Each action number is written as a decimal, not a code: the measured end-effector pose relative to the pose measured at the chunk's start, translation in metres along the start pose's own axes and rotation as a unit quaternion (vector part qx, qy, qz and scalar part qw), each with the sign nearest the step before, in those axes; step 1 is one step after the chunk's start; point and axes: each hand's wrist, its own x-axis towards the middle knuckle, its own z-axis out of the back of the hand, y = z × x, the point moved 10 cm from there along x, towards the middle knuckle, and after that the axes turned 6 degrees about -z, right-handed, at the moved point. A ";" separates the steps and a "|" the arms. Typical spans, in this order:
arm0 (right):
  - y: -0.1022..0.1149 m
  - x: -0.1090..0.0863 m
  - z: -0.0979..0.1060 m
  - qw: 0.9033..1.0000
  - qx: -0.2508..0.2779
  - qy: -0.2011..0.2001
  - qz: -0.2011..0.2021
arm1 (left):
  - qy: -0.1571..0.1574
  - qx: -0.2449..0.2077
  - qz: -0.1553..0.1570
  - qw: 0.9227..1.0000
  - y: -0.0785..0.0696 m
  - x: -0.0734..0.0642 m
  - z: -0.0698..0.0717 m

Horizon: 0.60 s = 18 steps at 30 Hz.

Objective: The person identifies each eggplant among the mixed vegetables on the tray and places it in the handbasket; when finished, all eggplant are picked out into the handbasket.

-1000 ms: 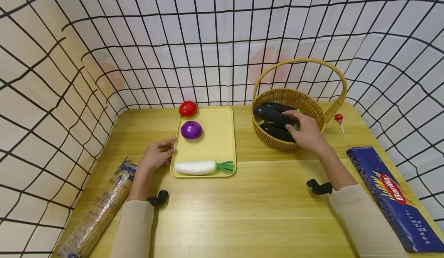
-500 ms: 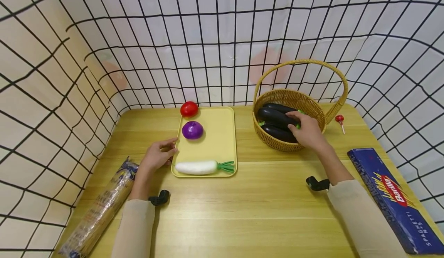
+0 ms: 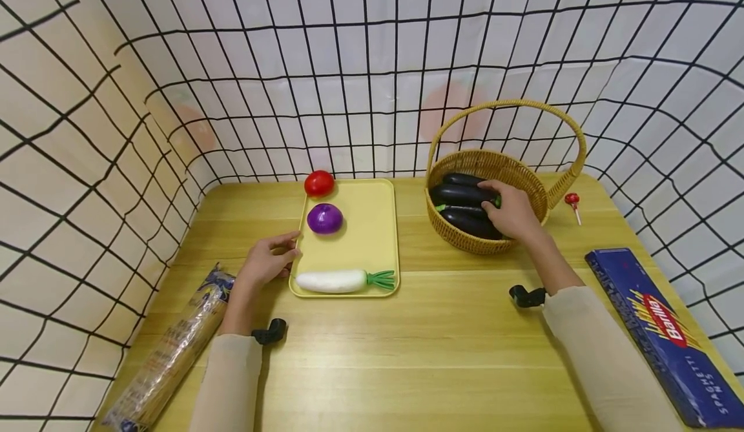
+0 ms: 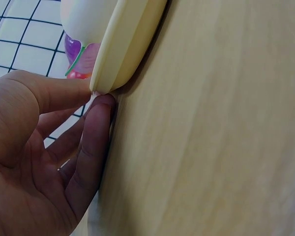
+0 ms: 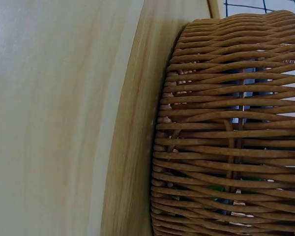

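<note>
My left hand (image 3: pixel 268 259) pinches the left rim of a yellow tray (image 3: pixel 366 235), thumb over the edge and fingers below it in the left wrist view. On the tray lie a red tomato (image 3: pixel 319 183) at the far left corner, a purple onion (image 3: pixel 325 219) and a white radish (image 3: pixel 331 281) with green leaves along the near side. My right hand (image 3: pixel 513 211) reaches into a wicker basket (image 3: pixel 473 245), thumb and fingers around the stem end of an eggplant (image 3: pixel 456 194). Other eggplants (image 3: pixel 469 223) lie beside it. The right wrist view has only the basket's woven side.
A clear bag of spaghetti (image 3: pixel 174 348) lies left of my left forearm. A blue spaghetti box (image 3: pixel 668 335) lies at the right, with a red lollipop (image 3: pixel 572 200) beyond it. The basket's tall handle (image 3: pixel 517 102) arches over it. Black wire grid (image 3: pixel 366 70) borders the table.
The eggplant in my right hand has settled lower among the others, its raised left end now level. My left hand stays at the tray rim. The head view has shifted slightly.
</note>
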 end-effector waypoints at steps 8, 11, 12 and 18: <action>-0.003 -0.005 0.008 1.000 0.020 -0.017 0.003 | 0.004 0.003 -0.004 1.000 -0.002 -0.001 -0.001; -0.002 -0.008 0.013 0.999 0.025 -0.025 0.006 | 0.004 0.006 -0.010 1.000 -0.005 0.000 0.000; -0.002 -0.010 0.015 0.999 0.026 -0.025 0.006 | 0.004 0.008 -0.013 1.000 -0.007 -0.001 0.000; 0.000 -0.020 0.028 0.999 0.032 -0.028 0.023 | -0.032 0.072 -0.058 0.995 -0.026 -0.002 0.013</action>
